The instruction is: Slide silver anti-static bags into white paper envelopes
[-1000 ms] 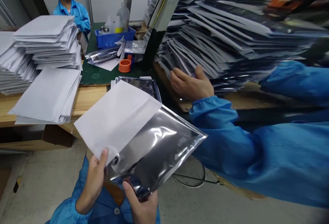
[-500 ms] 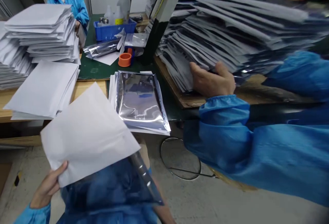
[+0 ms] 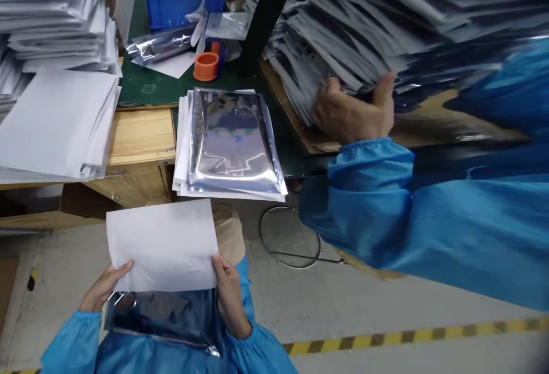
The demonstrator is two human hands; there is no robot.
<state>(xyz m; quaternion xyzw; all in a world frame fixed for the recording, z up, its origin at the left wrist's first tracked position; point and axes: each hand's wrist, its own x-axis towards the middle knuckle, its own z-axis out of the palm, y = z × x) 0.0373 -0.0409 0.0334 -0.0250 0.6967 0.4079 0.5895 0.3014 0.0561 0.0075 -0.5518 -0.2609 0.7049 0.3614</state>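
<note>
My left hand [image 3: 102,289] and my right hand [image 3: 230,301] hold a white sheet [image 3: 163,245] by its two lower corners, low over my lap. The sheet's bottom edge meets the mouth of a shiny silver bag [image 3: 165,318] that lies against my blue coat; both hands also pinch the bag's top. Whether the sheet is inside the bag I cannot tell. Just beyond, a silver bag tops a small stack [image 3: 231,139] at the bench edge.
A co-worker's hand [image 3: 351,114] in a blue sleeve grips into a tall pile of silver bags [image 3: 386,14] at right. White envelope stacks [image 3: 55,116] fill the left bench. An orange tape roll [image 3: 206,66] and blue bin [image 3: 189,2] stand behind. A wire ring [image 3: 289,237] lies on the floor.
I have brought the sheet and bag down and closer, now level and held by both hands. The co-worker's hand slid right and dug into the pile. My view has tilted down.
</note>
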